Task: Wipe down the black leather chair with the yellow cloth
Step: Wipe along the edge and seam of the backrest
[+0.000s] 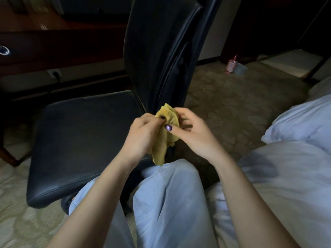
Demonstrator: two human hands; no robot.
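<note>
The black leather chair (80, 136) stands in front of me, its seat to the left and its tall backrest rising at centre. Both hands hold the crumpled yellow cloth (165, 138) in the air near the seat's right rear corner, just below the backrest. My left hand (143, 135) grips the cloth from the left with curled fingers. My right hand (189, 131) pinches its upper part from the right, thumb on the fabric. The cloth's lower end hangs loose above my knee.
My legs in light blue trousers (166, 203) fill the bottom centre. A white bed (286, 167) with a pillow lies on the right. A dark wooden desk (53, 43) stands behind the chair at left. A pink bottle (231, 64) sits on the carpet far right.
</note>
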